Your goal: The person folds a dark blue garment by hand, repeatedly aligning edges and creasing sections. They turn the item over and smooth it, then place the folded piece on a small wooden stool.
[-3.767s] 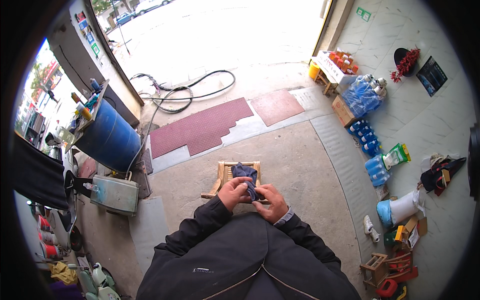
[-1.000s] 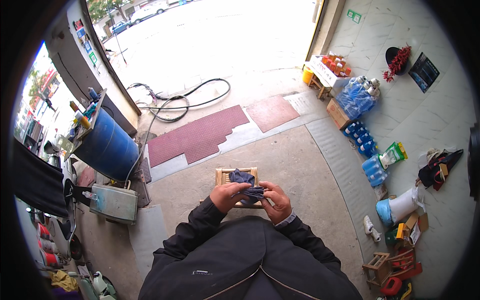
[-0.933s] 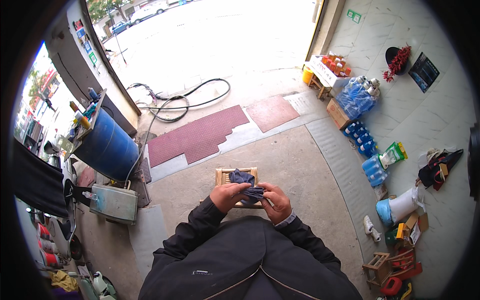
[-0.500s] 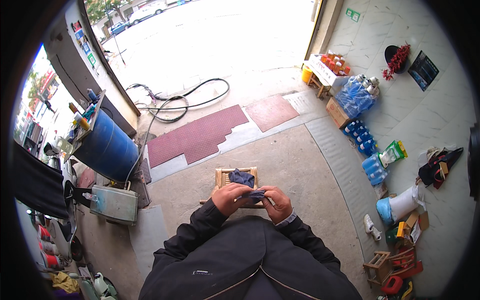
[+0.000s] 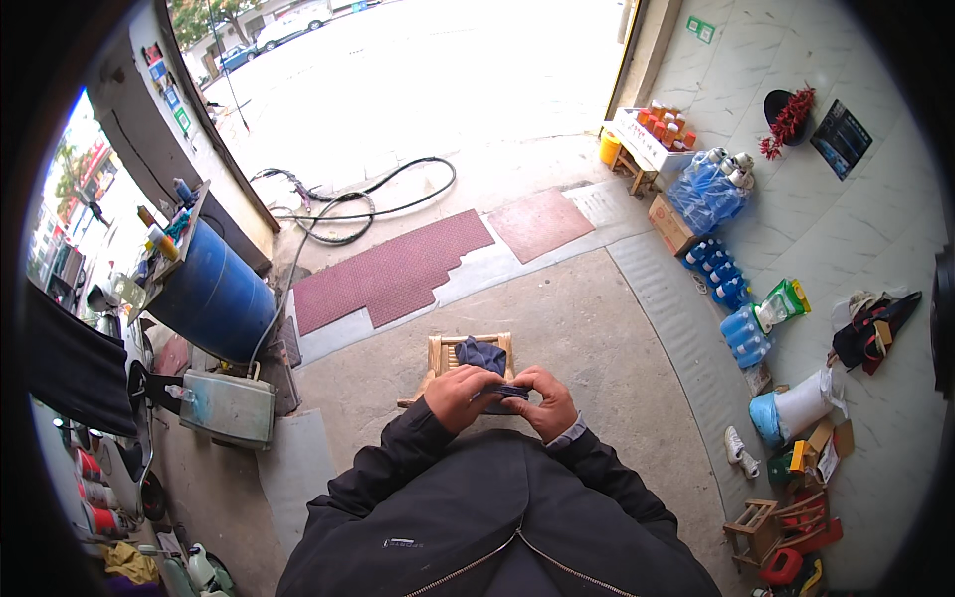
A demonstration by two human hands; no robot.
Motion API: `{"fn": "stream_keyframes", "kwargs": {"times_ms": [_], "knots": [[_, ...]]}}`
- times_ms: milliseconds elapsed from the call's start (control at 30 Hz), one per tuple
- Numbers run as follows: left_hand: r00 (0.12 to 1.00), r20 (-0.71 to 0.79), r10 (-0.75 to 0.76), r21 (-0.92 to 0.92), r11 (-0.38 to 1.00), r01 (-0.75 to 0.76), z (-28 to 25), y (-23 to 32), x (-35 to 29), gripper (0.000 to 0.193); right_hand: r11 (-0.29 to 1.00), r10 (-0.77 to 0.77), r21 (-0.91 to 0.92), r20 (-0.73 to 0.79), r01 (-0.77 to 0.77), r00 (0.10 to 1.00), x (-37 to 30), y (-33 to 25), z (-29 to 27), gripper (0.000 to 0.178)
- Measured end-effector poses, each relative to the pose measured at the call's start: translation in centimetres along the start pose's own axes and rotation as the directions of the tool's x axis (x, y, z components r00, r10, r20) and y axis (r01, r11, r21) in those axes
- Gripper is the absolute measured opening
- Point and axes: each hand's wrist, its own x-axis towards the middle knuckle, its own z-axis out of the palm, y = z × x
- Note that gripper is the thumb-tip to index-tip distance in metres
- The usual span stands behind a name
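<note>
A small folded piece of dark blue-grey cloth (image 5: pixel 509 391) is stretched between my two hands, low in front of my jacket. My left hand (image 5: pixel 458 398) grips its left end, fingers curled over it. On the other end, my right hand (image 5: pixel 546 406) pinches the fabric between thumb and fingers. Just beyond the hands stands a low wooden slatted stool (image 5: pixel 435 356), partly hidden by them. A crumpled cloth (image 5: pixel 480 354) of similar colour lies on its seat. Whether the two cloths are joined cannot be told.
To the left stand a blue barrel (image 5: pixel 214 289) and a grey box (image 5: pixel 227 408). A black hose (image 5: pixel 370 199) coils near the doorway, beyond red mats (image 5: pixel 398 269). Bottle packs (image 5: pixel 746 333), white shoes (image 5: pixel 740 451) and a wooden stool (image 5: pixel 753 532) line the right wall.
My right hand has shifted slightly left and closer to my left hand, its fingers now further over the cloth. The cloth between them looks more bunched. The stool stays put.
</note>
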Motion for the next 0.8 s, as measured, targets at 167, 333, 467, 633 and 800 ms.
{"fn": "stream_keyframes", "kwargs": {"times_ms": [167,333,467,633,800], "knots": [[0.999,-0.042,-0.035,-0.124,0.992,0.03,0.3,-0.2,-0.4,0.029,0.995,-0.09,-0.041,-0.018,0.09,0.996,0.0,-0.2,0.1,0.025],[0.992,-0.002,-0.125,-0.294,0.948,0.119,0.7,-0.7,-0.8,0.033,0.987,-0.138,-0.071,0.067,0.142,0.988,-0.2,-0.8,-0.2,0.026],[0.959,0.107,-0.262,-0.468,0.838,0.281,1.0,-0.9,-1.2,0.031,0.989,-0.125,-0.064,0.115,0.133,0.985,-0.4,-1.1,-0.4,0.028],[0.929,0.193,-0.317,-0.557,0.744,0.369,1.5,-1.3,-1.5,0.022,0.973,-0.208,-0.059,0.201,0.224,0.957,-0.6,-1.2,-0.5,0.028],[0.927,0.233,-0.294,-0.598,0.709,0.374,2.1,-1.7,-1.7,0.018,0.954,-0.272,-0.072,0.2,0.291,0.941,-1.1,-1.3,0.2,0.03]]}}
